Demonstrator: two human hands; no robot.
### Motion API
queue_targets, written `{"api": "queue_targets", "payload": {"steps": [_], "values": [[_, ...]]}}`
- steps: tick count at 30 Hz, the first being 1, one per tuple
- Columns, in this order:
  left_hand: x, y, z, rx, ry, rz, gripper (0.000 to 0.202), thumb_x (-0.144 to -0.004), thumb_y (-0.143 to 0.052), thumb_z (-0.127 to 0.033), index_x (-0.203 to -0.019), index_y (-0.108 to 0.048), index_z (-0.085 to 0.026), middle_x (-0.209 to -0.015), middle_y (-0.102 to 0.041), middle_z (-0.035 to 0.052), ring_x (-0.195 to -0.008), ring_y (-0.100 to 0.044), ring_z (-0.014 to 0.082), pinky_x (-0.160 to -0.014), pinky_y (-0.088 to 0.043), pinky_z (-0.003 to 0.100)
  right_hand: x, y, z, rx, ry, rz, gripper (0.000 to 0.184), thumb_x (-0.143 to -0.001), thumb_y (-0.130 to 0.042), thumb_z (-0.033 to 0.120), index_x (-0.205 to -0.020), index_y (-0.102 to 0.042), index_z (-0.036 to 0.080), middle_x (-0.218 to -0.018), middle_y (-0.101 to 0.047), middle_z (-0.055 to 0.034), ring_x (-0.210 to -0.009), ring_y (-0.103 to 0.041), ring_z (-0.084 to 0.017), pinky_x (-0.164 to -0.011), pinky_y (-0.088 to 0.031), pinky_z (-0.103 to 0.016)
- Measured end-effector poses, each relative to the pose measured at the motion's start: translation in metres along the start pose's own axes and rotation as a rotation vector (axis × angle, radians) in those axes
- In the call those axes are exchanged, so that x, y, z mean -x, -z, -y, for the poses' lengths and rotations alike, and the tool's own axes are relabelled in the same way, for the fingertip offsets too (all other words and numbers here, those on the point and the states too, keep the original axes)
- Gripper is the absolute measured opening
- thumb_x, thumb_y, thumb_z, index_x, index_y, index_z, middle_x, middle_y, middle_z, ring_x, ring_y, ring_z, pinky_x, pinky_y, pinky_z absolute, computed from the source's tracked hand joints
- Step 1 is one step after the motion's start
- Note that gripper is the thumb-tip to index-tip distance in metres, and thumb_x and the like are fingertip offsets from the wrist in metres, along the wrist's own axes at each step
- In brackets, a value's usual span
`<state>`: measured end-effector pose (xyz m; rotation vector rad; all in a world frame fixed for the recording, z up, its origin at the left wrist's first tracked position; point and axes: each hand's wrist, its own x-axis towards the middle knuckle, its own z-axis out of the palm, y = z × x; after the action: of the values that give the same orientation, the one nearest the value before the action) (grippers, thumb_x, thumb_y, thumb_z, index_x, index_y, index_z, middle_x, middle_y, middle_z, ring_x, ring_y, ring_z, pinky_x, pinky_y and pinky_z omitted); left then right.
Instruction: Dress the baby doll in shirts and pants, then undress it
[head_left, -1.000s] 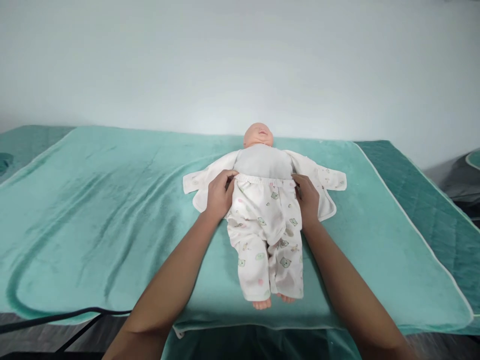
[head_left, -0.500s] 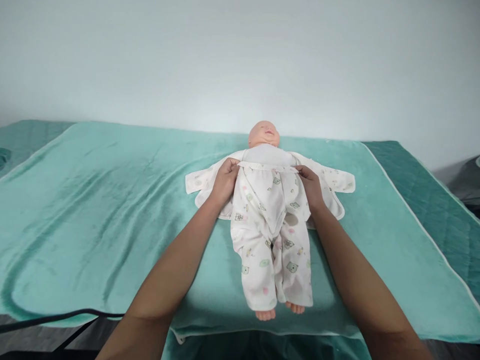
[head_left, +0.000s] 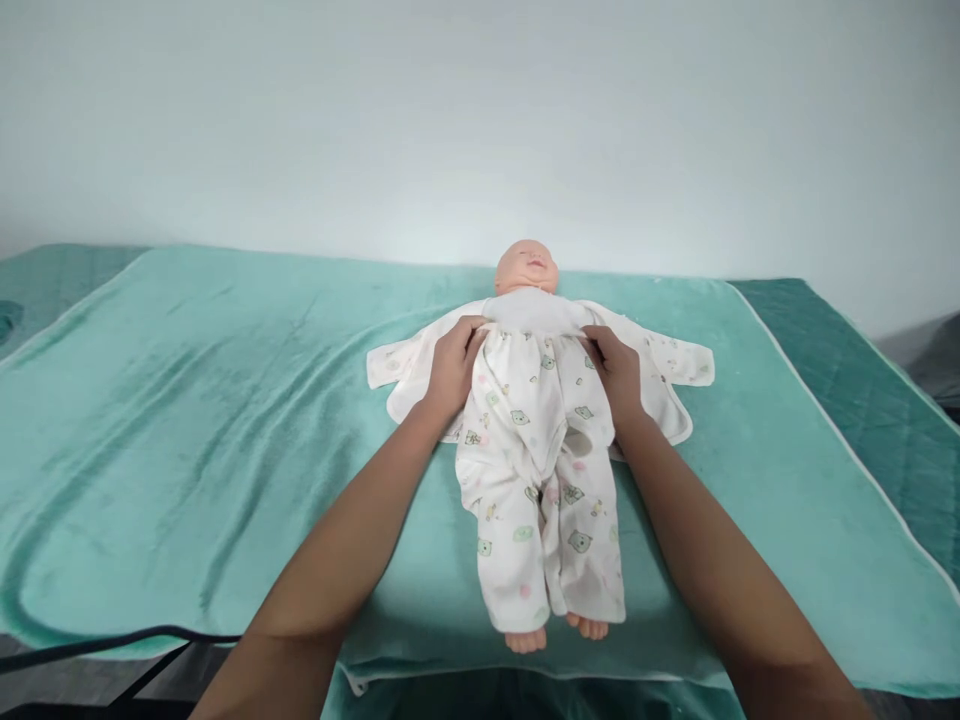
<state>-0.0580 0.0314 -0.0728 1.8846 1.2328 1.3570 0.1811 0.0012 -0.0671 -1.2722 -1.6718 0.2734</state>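
A baby doll (head_left: 527, 267) lies on its back, head toward the wall, feet toward me. It wears white baby pants (head_left: 517, 410) printed with green animal faces; both feet stick out of the cuffs. My left hand (head_left: 455, 362) grips the waistband at its left side, and my right hand (head_left: 613, 368) grips it at the right. Fingertips of both are partly hidden by the cloth. A white jacket (head_left: 660, 375) is spread under the doll, front apart, its sleeves stretched out to each side. White cloth (head_left: 532, 311) covers the doll's chest above the waistband.
A light green plush blanket (head_left: 225, 420) covers the table top. Darker quilted cloth (head_left: 870, 400) shows at the right. A black bar (head_left: 127, 637) crosses the lower left, and a white wall (head_left: 480, 120) stands behind.
The waistband, stretched flat between my hands before, now lies lower and gathered against the doll's belly. My fingers have curled further over its edge, and the hands have turned slightly inward.
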Motion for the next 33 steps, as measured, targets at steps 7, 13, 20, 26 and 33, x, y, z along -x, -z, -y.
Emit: {"api": "queue_targets", "payload": {"steps": [7,13,20,26,33], "values": [[-0.028,-0.003,0.012,0.182,0.24,0.035,0.024,-0.096,-0.053,-0.041,-0.086,-0.057,-0.02,-0.086,-0.061,-0.0003,-0.084,-0.055,0.0157,-0.077,-0.043,0.026,-0.041,-0.009,-0.011,-0.007,-0.164,0.129,0.026,-0.091,-0.054,0.046,-0.083,-0.06,0.022,-0.065,-0.054,0.0029,-0.065,-0.046,-0.016,-0.063,-0.035,-0.029],[-0.035,-0.003,0.021,0.241,0.309,0.085,0.022,-0.093,-0.057,-0.041,-0.086,-0.058,-0.021,-0.081,-0.062,-0.0004,-0.078,-0.055,0.016,-0.072,-0.043,0.027,-0.052,-0.016,-0.013,-0.114,-0.291,0.2,0.029,-0.09,-0.056,0.049,-0.078,-0.058,0.022,-0.066,-0.052,0.003,-0.066,-0.046,-0.016,-0.063,-0.037,-0.029],[-0.037,0.003,0.011,-0.008,-0.043,0.082,0.017,-0.094,-0.057,-0.038,-0.087,-0.059,-0.022,-0.108,-0.065,0.0061,-0.108,-0.057,0.021,-0.096,-0.043,0.034,-0.046,-0.017,-0.006,-0.092,0.073,0.078,0.027,-0.094,-0.055,0.05,-0.082,-0.056,0.026,-0.103,-0.069,-0.0065,-0.098,-0.059,-0.024,-0.09,-0.047,-0.041],[-0.05,0.01,0.013,-0.09,0.081,0.169,0.018,-0.095,-0.054,-0.033,-0.081,-0.05,-0.022,-0.096,-0.066,0.0025,-0.088,-0.058,0.0183,-0.08,-0.042,0.031,-0.054,-0.02,-0.012,-0.128,-0.036,0.221,0.027,-0.096,-0.049,0.052,-0.093,-0.057,0.027,-0.112,-0.073,-0.0053,-0.102,-0.064,-0.025,-0.089,-0.048,-0.04],[-0.07,0.005,0.022,-0.201,0.196,0.049,0.02,-0.091,-0.056,-0.022,-0.073,-0.046,-0.022,-0.07,-0.052,-0.0013,-0.068,-0.046,0.0168,-0.065,-0.032,0.031,-0.08,-0.028,-0.028,0.13,-0.135,0.177,0.016,-0.088,-0.054,0.035,-0.077,-0.051,0.025,-0.067,-0.06,0.0012,-0.066,-0.051,-0.019,-0.065,-0.034,-0.031]]}}
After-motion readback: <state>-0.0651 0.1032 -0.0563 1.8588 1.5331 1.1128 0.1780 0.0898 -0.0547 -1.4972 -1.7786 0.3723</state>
